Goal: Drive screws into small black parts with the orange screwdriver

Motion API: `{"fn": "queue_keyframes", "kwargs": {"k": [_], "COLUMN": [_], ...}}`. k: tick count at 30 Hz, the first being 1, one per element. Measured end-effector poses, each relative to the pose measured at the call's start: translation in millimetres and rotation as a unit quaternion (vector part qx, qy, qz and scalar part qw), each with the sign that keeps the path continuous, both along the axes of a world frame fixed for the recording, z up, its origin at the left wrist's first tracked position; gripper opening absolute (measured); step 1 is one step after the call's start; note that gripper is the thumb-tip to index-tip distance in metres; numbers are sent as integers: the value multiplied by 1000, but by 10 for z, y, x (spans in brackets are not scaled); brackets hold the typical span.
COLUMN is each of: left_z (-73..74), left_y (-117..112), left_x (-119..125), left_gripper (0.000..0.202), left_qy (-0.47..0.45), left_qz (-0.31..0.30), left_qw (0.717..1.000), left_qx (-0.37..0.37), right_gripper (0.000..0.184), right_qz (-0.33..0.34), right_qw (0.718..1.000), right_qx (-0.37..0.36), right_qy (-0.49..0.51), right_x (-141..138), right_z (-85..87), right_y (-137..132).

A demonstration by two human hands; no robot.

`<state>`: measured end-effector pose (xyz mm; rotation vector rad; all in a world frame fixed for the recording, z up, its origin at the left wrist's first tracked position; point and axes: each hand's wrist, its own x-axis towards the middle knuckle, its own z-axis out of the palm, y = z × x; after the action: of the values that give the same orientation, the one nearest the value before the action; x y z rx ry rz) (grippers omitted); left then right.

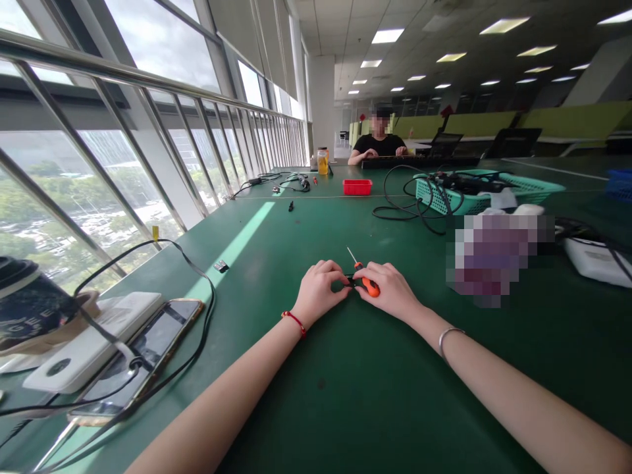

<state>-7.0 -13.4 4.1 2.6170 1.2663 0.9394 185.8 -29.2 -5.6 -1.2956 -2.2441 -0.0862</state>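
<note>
Both hands meet over the middle of the green table. My left hand is closed, its thumb and fingers pinching a small black part whose kind I cannot make out. From the other side, the fingertips of my right hand also touch that part. An orange-handled screwdriver is tucked in my right hand, its thin metal shaft pointing up and away to the left. My fingers hide much of the black part.
Left lie a phone, a white power bank, a cup and a looping cable. A small metallic piece is nearer. Beyond are a red tray, a green basket and a seated person.
</note>
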Motion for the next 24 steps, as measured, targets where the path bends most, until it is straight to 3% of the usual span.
{"fn": "queue_keyframes", "kwargs": {"k": [9, 17, 24], "left_z": [-13, -8, -34], "left_y": [9, 21, 52], "left_x": [-16, -30, -10], "left_gripper": [9, 5, 5], "left_qy": [-5, -63, -141], "left_qz": [-19, -29, 15], "left_qw": [1000, 996, 983], "left_qx": [-11, -51, -114], "right_gripper": [11, 13, 17], "right_qz": [14, 13, -66], "right_qw": [1000, 1000, 987], "right_qx": [-5, -8, 34], "right_qy": [-19, -2, 140], "right_x": [-19, -7, 129], "right_z": [5, 8, -10], "right_y": [1, 5, 71]}}
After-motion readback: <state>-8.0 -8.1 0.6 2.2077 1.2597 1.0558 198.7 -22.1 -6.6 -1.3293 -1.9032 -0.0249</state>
